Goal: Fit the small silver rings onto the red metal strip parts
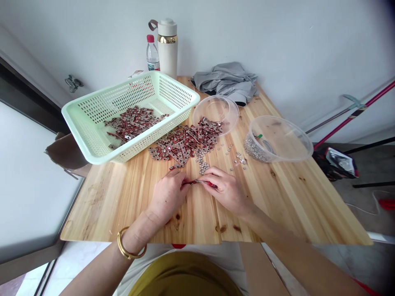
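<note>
Left hand: just below the centre of the frame, thumb and fingers of the left hand (pixel 170 192) pinching one end of a dark red strip (pixel 193 182).
Right hand: just right of centre, the right hand (pixel 226 187) gripping a red-handled tool (pixel 212 184), its slim metal end meeting the strip.
Strip in work: at the frame's centre, between the two hands, above the bench (pixel 262 197); it looks only part-handled, with the tool on it. Its finer detail is too small to read.
Strip heap: many red-and-grey strips in a heap (pixel 185 142) at upper centre, against the basket's near side.
Basket: at upper left, a pale green basket (pixel 148 143) holding a second pile of strips (pixel 134 123), smaller as far as it shows.
Loose discs: small metal discs (pixel 203 165) scattered between heap and right hand, with a few farther right.
Tub: right of centre, a clear tub (pixel 280 142) with many more discs (pixel 256 151) gathered at its left side.
Done and left: two separate piles suggest sorting by stage, but which pile is finished cannot be told; with so many strips and discs about, much probably remains.
Behind the heap: a clear round container (pixel 216 103), its rim partly covered by strips.
</note>
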### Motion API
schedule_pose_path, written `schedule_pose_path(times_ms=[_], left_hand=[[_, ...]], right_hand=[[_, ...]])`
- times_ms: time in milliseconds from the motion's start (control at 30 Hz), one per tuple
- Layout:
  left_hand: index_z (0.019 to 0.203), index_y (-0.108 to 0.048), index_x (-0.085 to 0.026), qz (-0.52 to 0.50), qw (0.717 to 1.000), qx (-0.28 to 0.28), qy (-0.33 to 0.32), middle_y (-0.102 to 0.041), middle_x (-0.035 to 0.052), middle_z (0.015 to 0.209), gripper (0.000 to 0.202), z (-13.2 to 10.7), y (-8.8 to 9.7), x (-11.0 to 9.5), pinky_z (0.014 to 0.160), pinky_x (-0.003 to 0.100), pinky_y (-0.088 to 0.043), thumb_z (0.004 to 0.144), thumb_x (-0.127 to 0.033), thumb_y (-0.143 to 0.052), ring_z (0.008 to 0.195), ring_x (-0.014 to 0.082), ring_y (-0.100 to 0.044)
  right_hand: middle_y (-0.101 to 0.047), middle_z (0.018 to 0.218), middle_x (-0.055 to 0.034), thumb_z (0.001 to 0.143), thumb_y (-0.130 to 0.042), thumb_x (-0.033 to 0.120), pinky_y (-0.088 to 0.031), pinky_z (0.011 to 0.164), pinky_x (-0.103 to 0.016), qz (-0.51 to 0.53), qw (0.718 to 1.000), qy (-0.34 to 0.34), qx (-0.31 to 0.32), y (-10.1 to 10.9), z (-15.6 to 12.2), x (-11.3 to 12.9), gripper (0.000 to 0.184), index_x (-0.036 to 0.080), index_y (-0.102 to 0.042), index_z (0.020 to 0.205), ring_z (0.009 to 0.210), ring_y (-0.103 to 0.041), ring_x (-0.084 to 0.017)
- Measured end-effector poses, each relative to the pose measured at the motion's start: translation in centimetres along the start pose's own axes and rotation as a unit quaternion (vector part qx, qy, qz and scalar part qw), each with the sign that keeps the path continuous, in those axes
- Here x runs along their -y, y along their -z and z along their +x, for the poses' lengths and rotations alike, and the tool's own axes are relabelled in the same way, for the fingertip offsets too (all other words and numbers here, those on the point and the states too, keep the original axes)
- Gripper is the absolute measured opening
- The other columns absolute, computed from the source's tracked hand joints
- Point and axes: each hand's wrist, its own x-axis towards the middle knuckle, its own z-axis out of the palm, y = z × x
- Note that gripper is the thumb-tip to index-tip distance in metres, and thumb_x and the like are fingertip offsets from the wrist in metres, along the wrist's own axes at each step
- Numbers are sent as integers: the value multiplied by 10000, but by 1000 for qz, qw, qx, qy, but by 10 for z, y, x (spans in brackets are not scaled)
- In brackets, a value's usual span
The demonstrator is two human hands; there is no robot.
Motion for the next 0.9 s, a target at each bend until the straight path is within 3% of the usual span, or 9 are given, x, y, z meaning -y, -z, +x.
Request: schedule_pose_path(times_ms=[233,433,667,900], left_hand=[[812,-658,-214,-3,1000,-6,3,-647,13,851,97,1,0,1,677,270,-453,861,-197,-576,818,176,-614],[849,-686,-218,-26,1000,-1,4,-655,12,881,101,2,-1,3,732,282,-474,865,-197,-588,835,171,-624],[845,-689,-226,-21,1000,-4,9,-663,11,889,94,2,-2,4,700,286,-472,856,-197,-600,829,178,-630],[854,-695,-228,-29,1000,-3,9,-671,11,885,115,2,0,3,732,279,-482,858,-187,-587,825,172,-633]], right_hand=[[-679,976,-43,952,-497,146,-510,804,-271,-38,999,21,-10,-2,2,5,217,219,-697,992,861,-659,-150],[-666,929,-33,950,-534,189,-489,724,-257,7,1000,-10,6,0,10,1,164,207,-696,942,809,-645,-142],[-666,881,-31,931,-556,196,-479,734,-283,18,999,-26,29,5,18,-3,113,209,-657,884,819,-627,-163],[-659,915,-42,945,-486,153,-490,758,-288,-51,998,15,43,3,15,-1,171,212,-641,903,845,-637,-168]])
